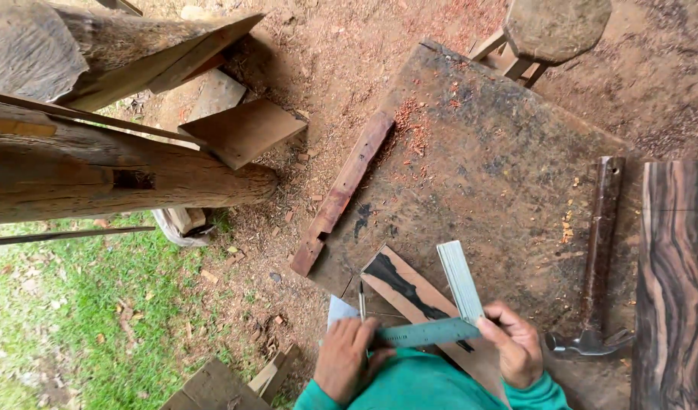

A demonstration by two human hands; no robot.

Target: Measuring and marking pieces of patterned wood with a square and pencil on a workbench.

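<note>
We note the left hand [347, 358] at the near edge of the broad, dark, sawdust-strewn wooden work board [493, 175], fingers closed around one end of a grey-green metal try square [440, 319]; a slim pen or pencil [362, 302] stands up between those fingers, its lower part hidden by the hand. The right hand [513, 345] pinches the square at its corner, fingers curled narrow around the metal. One arm of the square lies flat between the two hands; the other rises away from us toward the board's middle. Under the square lies a thin reddish-brown wooden offcut with a black streak [411, 292], its near end hidden by the hands and the teal sleeves. A pale scrap beside the left hand is too covered to identify.

Near the board's right edge lies a claw hammer with a dark wooden handle [598, 266], head toward us. A striped dark hardwood plank [671, 285] is cut off by the right edge of the view. A reddish notched wooden strip [341, 193] lies along the board's left edge. A round wooden stool [550, 30] at the far corner is partly out of view.
</note>
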